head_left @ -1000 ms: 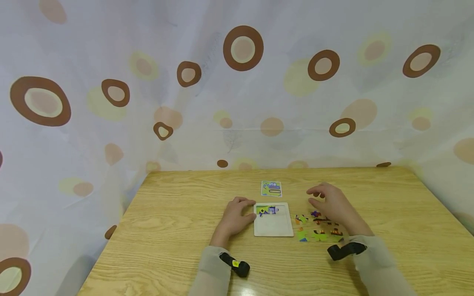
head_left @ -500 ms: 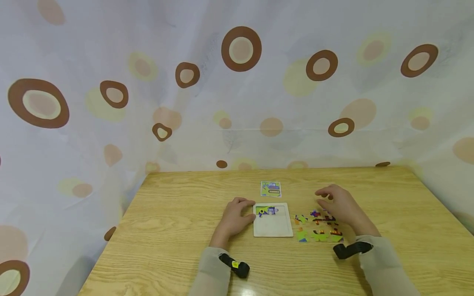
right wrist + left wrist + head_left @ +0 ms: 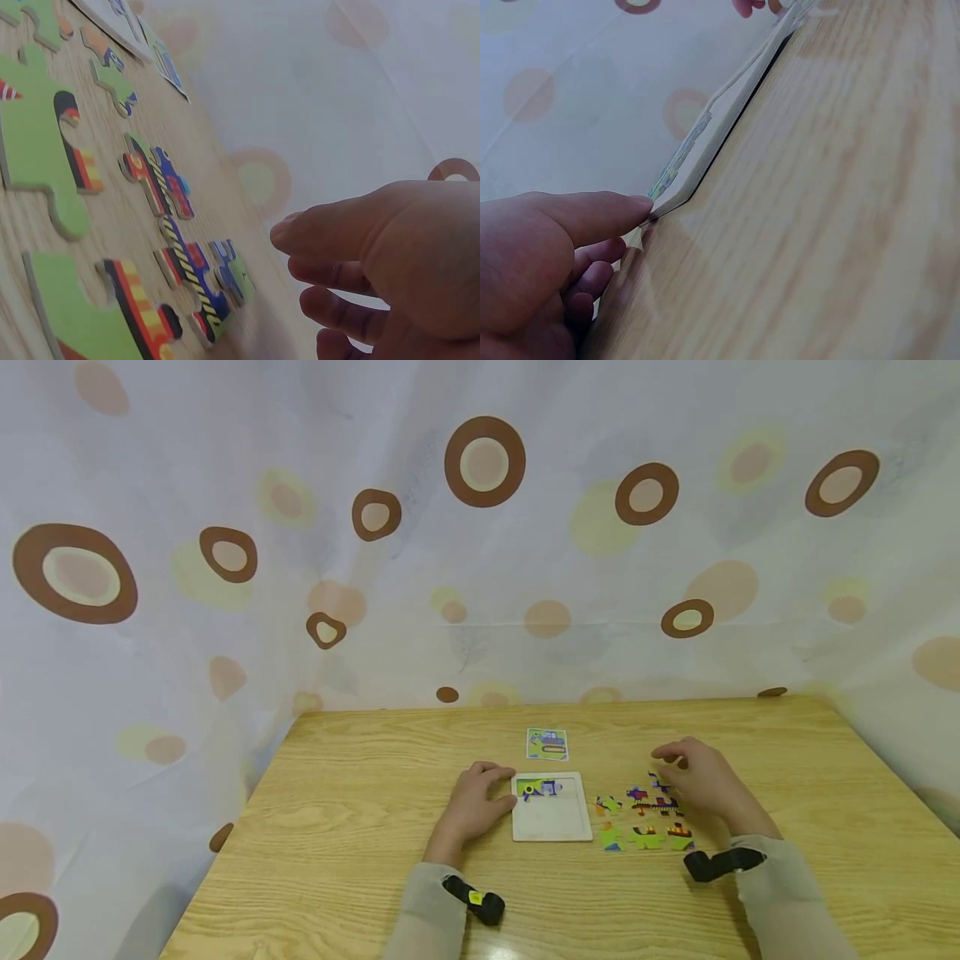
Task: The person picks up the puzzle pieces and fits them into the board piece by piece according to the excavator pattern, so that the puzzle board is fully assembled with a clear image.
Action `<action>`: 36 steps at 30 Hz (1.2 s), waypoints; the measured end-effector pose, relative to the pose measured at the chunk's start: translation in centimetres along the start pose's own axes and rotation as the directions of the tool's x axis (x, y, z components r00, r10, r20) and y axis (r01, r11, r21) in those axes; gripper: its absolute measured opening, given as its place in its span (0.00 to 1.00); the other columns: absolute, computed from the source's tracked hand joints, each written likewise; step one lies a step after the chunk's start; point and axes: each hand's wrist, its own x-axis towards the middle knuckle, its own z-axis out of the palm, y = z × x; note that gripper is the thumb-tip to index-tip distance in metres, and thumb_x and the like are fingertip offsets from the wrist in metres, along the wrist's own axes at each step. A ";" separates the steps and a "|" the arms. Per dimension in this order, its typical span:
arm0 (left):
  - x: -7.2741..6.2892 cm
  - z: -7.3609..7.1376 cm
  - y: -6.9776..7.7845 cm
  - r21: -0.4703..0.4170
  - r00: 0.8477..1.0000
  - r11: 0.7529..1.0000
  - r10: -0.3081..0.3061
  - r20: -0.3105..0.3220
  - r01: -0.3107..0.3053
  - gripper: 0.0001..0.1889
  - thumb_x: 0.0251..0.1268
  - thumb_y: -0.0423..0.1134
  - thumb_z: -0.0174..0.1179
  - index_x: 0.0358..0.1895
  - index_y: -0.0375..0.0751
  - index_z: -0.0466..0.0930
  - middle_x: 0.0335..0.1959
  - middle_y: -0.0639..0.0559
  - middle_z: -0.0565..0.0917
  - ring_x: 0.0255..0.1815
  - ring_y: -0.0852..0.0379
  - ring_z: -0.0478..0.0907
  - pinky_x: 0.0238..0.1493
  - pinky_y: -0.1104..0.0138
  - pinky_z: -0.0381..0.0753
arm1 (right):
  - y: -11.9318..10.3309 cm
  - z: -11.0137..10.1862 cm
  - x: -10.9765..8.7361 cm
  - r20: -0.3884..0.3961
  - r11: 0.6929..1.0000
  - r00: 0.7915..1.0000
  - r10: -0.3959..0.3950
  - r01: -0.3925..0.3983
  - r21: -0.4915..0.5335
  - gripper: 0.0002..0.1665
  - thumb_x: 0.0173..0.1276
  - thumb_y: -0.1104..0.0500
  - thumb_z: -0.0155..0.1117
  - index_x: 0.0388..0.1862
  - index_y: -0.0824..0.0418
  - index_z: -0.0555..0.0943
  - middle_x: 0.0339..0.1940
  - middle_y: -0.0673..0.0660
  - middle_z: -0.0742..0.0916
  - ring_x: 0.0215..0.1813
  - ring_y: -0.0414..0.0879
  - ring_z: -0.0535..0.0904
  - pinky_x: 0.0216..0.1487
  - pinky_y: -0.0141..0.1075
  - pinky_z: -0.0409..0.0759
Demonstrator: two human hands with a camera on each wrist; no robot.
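My left hand rests at the left edge of a shallow white puzzle tray. Its thumb and a finger touch that edge some way apart, and the left wrist view shows the thumb tip against the tray's corner. Joined puzzle pieces lie in the tray's upper left. My right hand hovers over the right end of the loose pieces, fingers loosely bent and holding nothing. Beneath it lies a small blue and green piece, beside a striped piece.
Several more loose pieces, such as a green one with a blue corner, lie right of the tray. A picture card of an excavator lies behind the tray. A patterned curtain hangs at the table's back edge.
My right hand has drawn to the right, away from the tray, uncovering the blue and green piece. My left hand stays at the tray's edge.
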 end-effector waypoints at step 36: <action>0.1 0.2 -0.3 0.017 1.000 1.000 0.001 -0.007 -0.001 0.21 0.66 0.40 0.64 0.62 0.45 0.79 0.61 0.47 0.73 0.63 0.44 0.67 0.65 0.50 0.66 | 2.7 0.2 -0.5 0.095 0.999 0.995 -0.007 0.004 0.034 0.16 0.67 0.67 0.64 0.53 0.70 0.81 0.48 0.65 0.81 0.46 0.58 0.76 0.47 0.55 0.76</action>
